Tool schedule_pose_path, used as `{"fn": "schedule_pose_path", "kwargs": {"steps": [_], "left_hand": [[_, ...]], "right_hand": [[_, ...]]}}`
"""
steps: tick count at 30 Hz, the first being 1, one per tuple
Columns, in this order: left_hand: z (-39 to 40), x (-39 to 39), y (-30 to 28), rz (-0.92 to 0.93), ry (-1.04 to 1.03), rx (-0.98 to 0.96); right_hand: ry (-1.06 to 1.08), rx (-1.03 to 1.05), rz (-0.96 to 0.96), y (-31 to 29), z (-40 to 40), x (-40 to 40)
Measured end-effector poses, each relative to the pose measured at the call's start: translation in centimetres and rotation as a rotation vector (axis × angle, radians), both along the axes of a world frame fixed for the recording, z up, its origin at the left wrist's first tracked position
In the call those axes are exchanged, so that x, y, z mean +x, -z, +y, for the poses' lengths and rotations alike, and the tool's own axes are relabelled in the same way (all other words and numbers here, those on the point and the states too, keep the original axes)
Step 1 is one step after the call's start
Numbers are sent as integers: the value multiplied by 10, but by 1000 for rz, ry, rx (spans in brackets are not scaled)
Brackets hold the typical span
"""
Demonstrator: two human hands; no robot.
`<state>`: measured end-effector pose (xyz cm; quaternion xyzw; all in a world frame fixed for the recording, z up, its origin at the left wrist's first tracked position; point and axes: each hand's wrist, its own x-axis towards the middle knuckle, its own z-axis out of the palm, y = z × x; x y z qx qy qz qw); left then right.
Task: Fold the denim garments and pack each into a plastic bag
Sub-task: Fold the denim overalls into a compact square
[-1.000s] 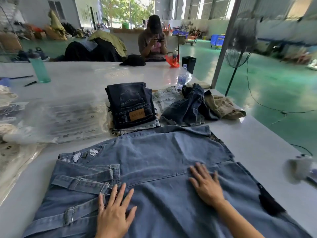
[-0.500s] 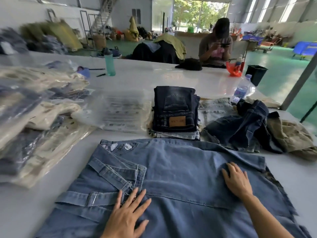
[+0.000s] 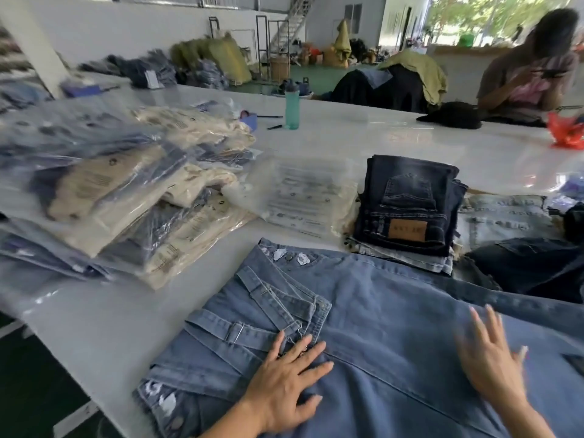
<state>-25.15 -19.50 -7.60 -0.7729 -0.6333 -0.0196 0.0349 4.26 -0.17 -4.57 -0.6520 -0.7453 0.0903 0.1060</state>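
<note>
Your white table (image 3: 363,134) fills most of the view. On its near edge, right in front of you, lies the light blue denim garment (image 3: 395,311), spread flat, with its strapped, buckled end folded over toward the left. To your left is a heap of packed bags (image 3: 104,197), cream and dark clothes sealed in clear plastic and overlapping one another. Between that heap and the folded clothes lies a flat stack of empty plastic bags (image 3: 303,197) with printed text. Just beyond the garment's far edge sits a stack of folded dark jeans (image 3: 407,203), a tan leather patch facing up. A dark denim pile (image 3: 531,267) lies at the right, touching the garment's far side.

Your left hand (image 3: 284,384) lies flat on the garment beside the folded straps, fingers straight and spread, gripping nothing. Your right hand (image 3: 489,368) is blurred but also looks flat on the cloth, fingers spread. Farther back a teal water bottle (image 3: 291,105) stands upright, and a person (image 3: 534,67) sits at the table's far side.
</note>
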Motion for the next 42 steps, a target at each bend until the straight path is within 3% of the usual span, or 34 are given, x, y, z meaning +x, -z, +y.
{"fn": "schedule_pose_path", "kwargs": {"steps": [2,4,5,7,10,12,14,16,21,27,29,33,37,42], "left_hand": [[-2,1,-5,37,-18,11],[-5,3,-12,63,-39,50],[-7,2,-14,26,-36,97],[-8,-9,-19,-231,-56,274],[-10,-57,-32,-571,-480,466],[-10,-102,-44,-649,-862,330],[-5,-139,-50,-633,-1104,85],[5,-162,-49,-639,-1088,-76],[32,-184,-43,-827,-1032,-200],[31,-206,-52,-1273,-773,-529],[29,-212,-56,-1491,-691,-633],[31,-212,-55,-1590,-635,-585],[33,-205,-58,-1621,-675,-735],[30,-204,-57,-1792,-643,-745]], "right_hand": [[-150,-118,-119,7,-21,-22],[-125,-181,-175,9,-20,-27],[-77,-220,-185,6,-18,-28],[-40,-202,-93,-2,-31,-49],[-193,-76,222,-14,-90,-109],[-298,-78,429,-15,-134,-156],[-345,-76,477,-10,-168,-199],[-362,-72,415,-6,-186,-230],[-196,-252,235,-7,-185,-252],[-64,-245,229,3,-176,-262],[29,-131,206,2,-174,-267],[40,138,151,7,-172,-270],[24,285,183,23,-171,-274],[35,60,110,23,-174,-276]]}}
